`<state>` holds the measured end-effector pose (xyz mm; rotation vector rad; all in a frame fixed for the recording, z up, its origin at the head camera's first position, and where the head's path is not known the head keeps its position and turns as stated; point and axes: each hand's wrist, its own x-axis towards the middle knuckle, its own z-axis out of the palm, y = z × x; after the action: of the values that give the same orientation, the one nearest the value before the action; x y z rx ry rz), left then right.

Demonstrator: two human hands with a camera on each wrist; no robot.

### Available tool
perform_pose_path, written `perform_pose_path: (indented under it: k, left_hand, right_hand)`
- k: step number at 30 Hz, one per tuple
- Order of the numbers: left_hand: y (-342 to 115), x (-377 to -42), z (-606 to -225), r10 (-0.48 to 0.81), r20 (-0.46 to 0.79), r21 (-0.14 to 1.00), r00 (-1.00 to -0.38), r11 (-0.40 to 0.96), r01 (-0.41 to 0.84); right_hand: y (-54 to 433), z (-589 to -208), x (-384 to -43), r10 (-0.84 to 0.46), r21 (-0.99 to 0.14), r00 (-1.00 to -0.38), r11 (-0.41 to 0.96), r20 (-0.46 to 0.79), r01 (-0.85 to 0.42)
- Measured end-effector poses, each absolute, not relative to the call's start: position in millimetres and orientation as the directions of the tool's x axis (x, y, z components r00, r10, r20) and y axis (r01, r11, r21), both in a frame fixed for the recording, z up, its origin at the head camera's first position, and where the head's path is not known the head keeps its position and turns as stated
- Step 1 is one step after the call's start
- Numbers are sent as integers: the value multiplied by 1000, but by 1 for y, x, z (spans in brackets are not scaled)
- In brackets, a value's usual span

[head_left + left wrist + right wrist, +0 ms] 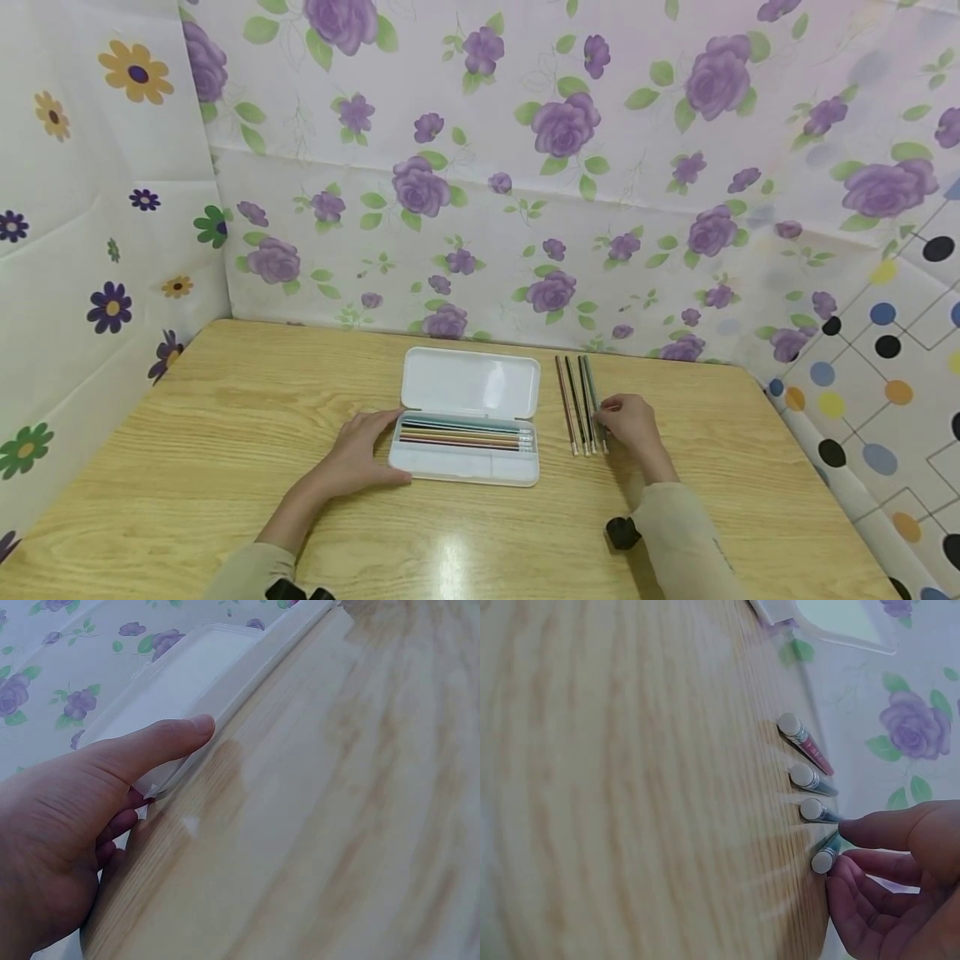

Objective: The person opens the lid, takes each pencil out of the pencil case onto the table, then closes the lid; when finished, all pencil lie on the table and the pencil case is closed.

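Case (pixel 450 461) on table (pixel 375 533); pencils (pixel 459 437) inside, rear half (lid (pixel 465 383) behind). Four loose pencils (pixel 577 407) to right. Left hand (pixel 360 457) at left end, right hand (pixel 628 423) at rightmost pencil (pixel 590 379).

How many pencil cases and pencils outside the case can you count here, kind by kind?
Pencil case: 1
Pencils outside the case: 4
Total: 5
The pencils inside lie too close together to count surely.
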<state>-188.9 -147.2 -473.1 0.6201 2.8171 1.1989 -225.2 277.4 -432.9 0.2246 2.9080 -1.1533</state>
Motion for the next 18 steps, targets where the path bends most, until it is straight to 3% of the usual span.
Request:
perform_pose_path:
  k: [12,18]
  left_hand:
    - [-147,-188,-472,361,140,696,-922,627,351]
    - [-147,-188,-472,365,146,696,-919,622,358]
  right_hand:
    - [265,-419,-220,150,-722,-989,684,3,101]
    - [250,-410,-221,94,-709,-991,705,99,-4]
